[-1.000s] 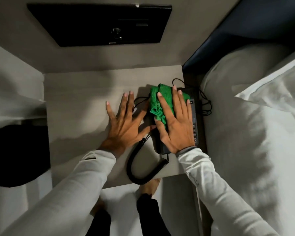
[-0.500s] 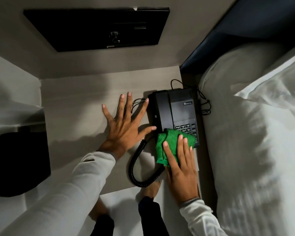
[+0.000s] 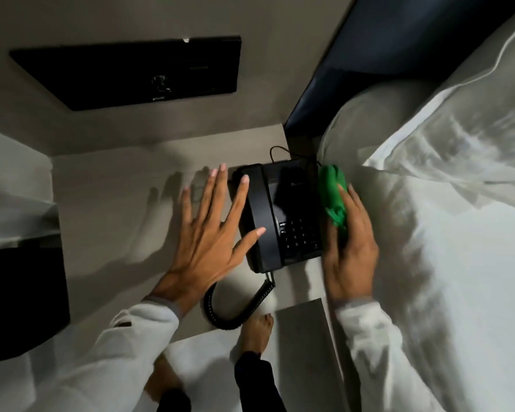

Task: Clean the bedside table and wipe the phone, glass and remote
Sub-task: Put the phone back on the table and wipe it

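Note:
A black desk phone (image 3: pixel 283 215) with its handset on the cradle sits at the right side of the grey bedside table (image 3: pixel 110 209). Its coiled cord (image 3: pixel 235 304) loops over the table's front edge. My left hand (image 3: pixel 211 230) lies flat and spread on the table, thumb and fingertips touching the handset's left side. My right hand (image 3: pixel 350 242) presses a green cloth (image 3: pixel 333 194) against the phone's right edge, between phone and bed. No glass or remote is visible.
A white bed with pillows (image 3: pixel 446 203) runs along the right, tight against the table. A black wall panel (image 3: pixel 131 72) hangs above the table. A dark round object (image 3: pixel 21 298) sits low at the left. My bare feet (image 3: pixel 256 331) stand below the table's front edge.
My right hand carried the green cloth from the top of the phone down to its front corner, then up along its right side. The left hand stayed flat beside the handset.

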Tool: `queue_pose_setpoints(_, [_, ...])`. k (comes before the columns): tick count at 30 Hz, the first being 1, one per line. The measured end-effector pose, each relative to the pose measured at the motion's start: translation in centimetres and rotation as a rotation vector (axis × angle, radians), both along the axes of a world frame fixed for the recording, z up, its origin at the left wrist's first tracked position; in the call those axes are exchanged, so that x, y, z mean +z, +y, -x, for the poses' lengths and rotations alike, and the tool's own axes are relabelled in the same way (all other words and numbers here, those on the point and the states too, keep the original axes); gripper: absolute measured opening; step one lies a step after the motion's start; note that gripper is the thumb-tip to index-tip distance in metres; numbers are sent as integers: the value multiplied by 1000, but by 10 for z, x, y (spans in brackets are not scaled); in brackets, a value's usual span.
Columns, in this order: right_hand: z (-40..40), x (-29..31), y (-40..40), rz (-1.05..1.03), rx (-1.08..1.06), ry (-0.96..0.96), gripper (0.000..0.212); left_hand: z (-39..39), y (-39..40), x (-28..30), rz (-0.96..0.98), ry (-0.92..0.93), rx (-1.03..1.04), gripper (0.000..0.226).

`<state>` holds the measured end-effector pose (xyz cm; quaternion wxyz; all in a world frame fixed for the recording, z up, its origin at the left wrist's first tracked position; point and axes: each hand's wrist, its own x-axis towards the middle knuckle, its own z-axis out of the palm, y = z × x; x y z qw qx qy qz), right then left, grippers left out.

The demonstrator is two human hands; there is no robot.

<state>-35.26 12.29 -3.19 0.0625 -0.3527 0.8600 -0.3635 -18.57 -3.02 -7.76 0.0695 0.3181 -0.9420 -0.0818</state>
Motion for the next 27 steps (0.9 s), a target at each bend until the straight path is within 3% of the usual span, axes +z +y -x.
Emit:
queue_pose_setpoints(4, [29,-14,-59,-451,489,102,72,18,15,-1,-73,-58,-94,76])
queue_pose_setpoints(6, [41,-18,-62,-472,583,77,74,19,19,-5,-87,-119,-89,76])
queue_pose_setpoints(9, [53,-24,-63,-317,478,116,61,21,21,-10,-83,-122,-68,76])
queue_pose_setpoints(13, [36,-46,-85,-496,358,292,52,21,23,-13,-54,-112,-60,75])
queue_pose_setpoints(18, [29,-63,-65,-418,375,415,50,21,20,-14,-22,-141,-71,76])
queue_pose_setpoints(27, [5,-64,-11,-470,375,365,53,24,19,-13,-4,-174,-72,78])
